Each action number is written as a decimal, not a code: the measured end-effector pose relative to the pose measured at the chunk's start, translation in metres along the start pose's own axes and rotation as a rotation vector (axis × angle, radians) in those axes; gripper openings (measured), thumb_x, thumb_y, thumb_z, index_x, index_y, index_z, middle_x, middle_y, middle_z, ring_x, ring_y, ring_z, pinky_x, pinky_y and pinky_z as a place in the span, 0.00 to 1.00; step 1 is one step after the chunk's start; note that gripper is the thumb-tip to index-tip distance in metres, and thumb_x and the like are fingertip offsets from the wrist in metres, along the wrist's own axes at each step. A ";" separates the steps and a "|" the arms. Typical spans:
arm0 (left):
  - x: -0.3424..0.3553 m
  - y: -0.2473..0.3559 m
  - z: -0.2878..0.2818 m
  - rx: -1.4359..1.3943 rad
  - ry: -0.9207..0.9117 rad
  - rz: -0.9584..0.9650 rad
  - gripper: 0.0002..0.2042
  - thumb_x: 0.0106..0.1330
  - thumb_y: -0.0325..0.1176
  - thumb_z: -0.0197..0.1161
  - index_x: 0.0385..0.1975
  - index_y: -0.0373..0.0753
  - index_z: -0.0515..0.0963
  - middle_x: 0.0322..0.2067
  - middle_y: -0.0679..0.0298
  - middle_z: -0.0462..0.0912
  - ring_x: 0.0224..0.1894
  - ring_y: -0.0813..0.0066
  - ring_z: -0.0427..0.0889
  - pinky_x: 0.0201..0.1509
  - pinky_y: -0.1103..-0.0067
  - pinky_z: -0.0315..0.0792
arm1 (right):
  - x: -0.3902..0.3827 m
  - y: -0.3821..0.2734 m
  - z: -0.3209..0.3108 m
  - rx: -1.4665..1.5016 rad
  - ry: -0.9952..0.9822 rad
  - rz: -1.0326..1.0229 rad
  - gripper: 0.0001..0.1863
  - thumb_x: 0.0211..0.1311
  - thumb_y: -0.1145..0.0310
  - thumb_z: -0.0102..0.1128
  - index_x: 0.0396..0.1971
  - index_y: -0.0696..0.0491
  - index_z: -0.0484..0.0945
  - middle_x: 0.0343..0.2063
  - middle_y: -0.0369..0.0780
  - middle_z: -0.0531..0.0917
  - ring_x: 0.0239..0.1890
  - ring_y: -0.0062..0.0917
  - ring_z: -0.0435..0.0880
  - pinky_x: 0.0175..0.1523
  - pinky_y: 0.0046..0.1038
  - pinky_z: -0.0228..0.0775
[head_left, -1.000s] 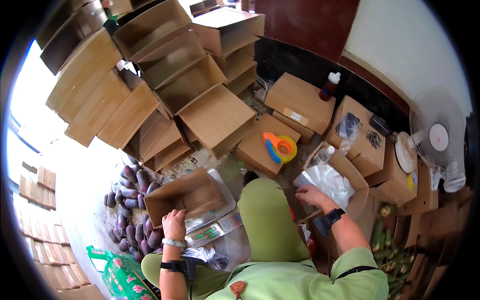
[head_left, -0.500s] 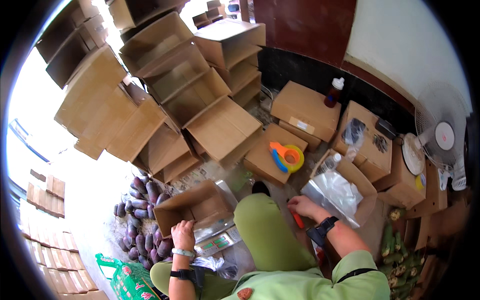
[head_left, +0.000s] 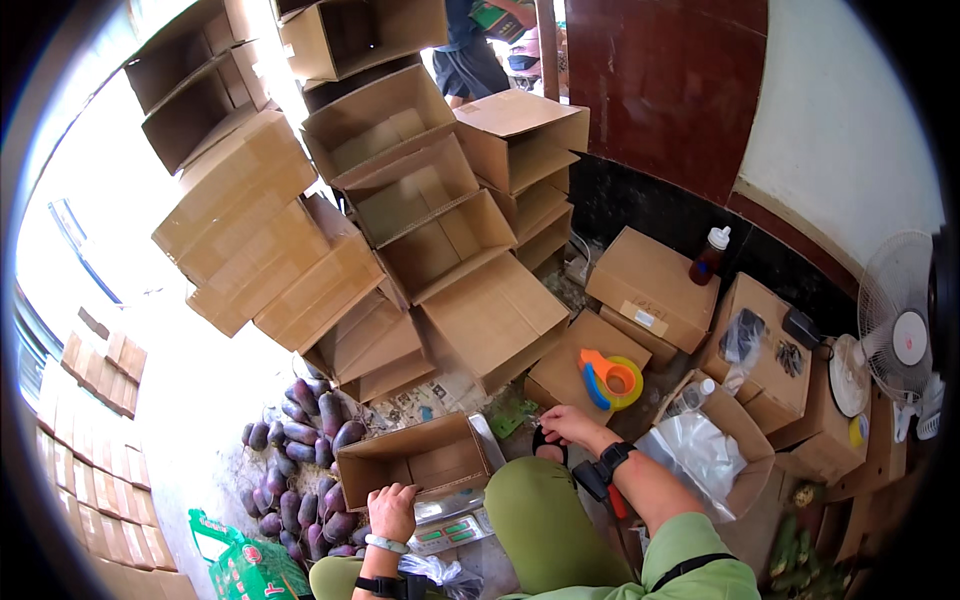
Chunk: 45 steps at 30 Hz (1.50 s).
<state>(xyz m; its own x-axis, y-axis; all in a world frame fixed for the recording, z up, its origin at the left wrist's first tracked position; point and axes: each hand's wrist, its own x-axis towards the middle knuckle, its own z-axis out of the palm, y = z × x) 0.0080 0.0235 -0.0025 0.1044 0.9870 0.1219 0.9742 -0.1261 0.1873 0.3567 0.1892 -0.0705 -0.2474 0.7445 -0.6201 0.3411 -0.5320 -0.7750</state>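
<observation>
My left hand (head_left: 392, 512) grips the near wall of an open cardboard box (head_left: 410, 446), thumb and fingers over its rim. The box is tilted beside a scale (head_left: 450, 532) with a metal pan and a lit green display. No contents show in the box. My right hand (head_left: 568, 425) hangs past my right knee, over my dark sandal, with its fingers drawn together; whatever they may hold is too small to make out. A red-handled thing (head_left: 617, 503) shows below my right forearm, apart from the hand.
Dark purple, elongated vegetables (head_left: 300, 470) lie heaped at left, above a green bag (head_left: 245, 560). Stacked open boxes (head_left: 445, 245) rise ahead. An orange-and-blue tape dispenser (head_left: 610, 380) sits on a closed box. At right are a box of clear plastic bags (head_left: 690, 460) and a fan (head_left: 905, 340).
My right hand has moved forward and left, away from the red-handled thing. My left hand keeps its hold on the box. The view has tilted up, bringing a person into sight at the back.
</observation>
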 end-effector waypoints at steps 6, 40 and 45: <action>-0.005 -0.007 0.001 -0.002 -0.011 -0.020 0.12 0.55 0.28 0.56 0.36 0.49 0.81 0.29 0.65 0.78 0.38 0.64 0.78 0.44 0.67 0.66 | -0.070 0.050 -0.015 -0.518 0.267 -0.308 0.13 0.54 0.59 0.61 0.32 0.53 0.82 0.30 0.45 0.84 0.36 0.38 0.83 0.41 0.34 0.75; -0.003 -0.004 0.013 -0.014 -0.052 0.007 0.13 0.58 0.26 0.55 0.43 0.41 0.77 0.36 0.58 0.78 0.43 0.58 0.75 0.49 0.66 0.65 | -0.185 0.171 -0.098 -1.077 0.853 0.038 0.14 0.52 0.68 0.62 0.37 0.53 0.71 0.36 0.42 0.76 0.42 0.37 0.78 0.43 0.37 0.75; -0.004 -0.002 0.011 -0.015 -0.040 0.004 0.13 0.57 0.26 0.55 0.42 0.42 0.78 0.34 0.59 0.77 0.42 0.58 0.75 0.49 0.66 0.65 | -0.186 0.167 -0.108 -1.079 0.784 -0.043 0.07 0.55 0.70 0.56 0.33 0.53 0.74 0.34 0.43 0.78 0.42 0.36 0.79 0.43 0.37 0.75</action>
<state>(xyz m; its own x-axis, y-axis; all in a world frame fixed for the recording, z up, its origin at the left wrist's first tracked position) 0.0075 0.0214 -0.0141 0.1165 0.9897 0.0836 0.9706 -0.1312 0.2016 0.5574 0.0051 -0.0710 0.1830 0.9797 -0.0818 0.9784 -0.1897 -0.0826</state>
